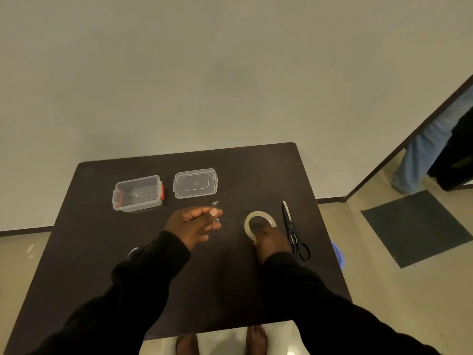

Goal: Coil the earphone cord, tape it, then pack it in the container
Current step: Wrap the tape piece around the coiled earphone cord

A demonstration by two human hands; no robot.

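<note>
A clear container (pixel 138 193) with red latches stands open at the back left of the dark table (pixel 230 290). Its clear lid (pixel 195 183) lies just to the right of it. My left hand (pixel 194 222) hovers in front of the lid, its fingers pinched on a short strip of clear tape (pixel 215 204). My right hand (pixel 268 238) rests on the tape roll (pixel 259 215), with fingertips inside the ring. The dark earphone cord (pixel 137 252) lies by my left sleeve, which partly hides it.
Black-handled scissors (pixel 291 226) lie right of the tape roll, blades pointing away. The table's right edge runs close behind them. On the floor beyond are a dark mat (pixel 414 226) and a blue object (pixel 339 254). A person's legs (pixel 422 155) stand in the doorway.
</note>
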